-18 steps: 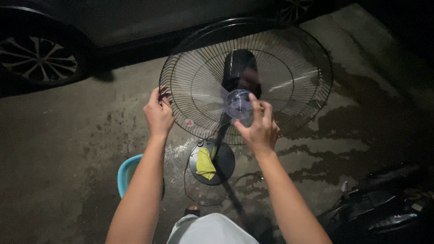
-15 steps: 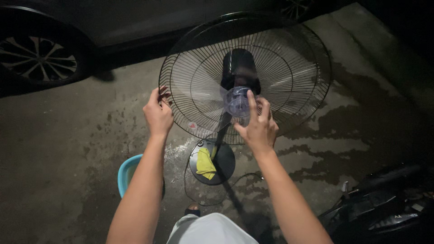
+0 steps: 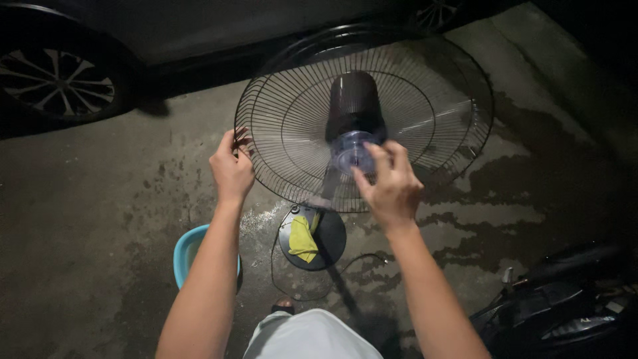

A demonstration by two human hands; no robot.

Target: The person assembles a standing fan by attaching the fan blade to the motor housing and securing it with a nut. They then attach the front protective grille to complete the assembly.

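Both bare forearms stretched forward and up. Left hand [image 3: 232, 169] raised, fingers curled shut in a grip, knuckles toward the camera. Right hand [image 3: 392, 186] likewise lifted, fingertips pinched together.

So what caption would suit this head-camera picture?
Left hand grips the fan guard's rim while right hand holds the clear hub.
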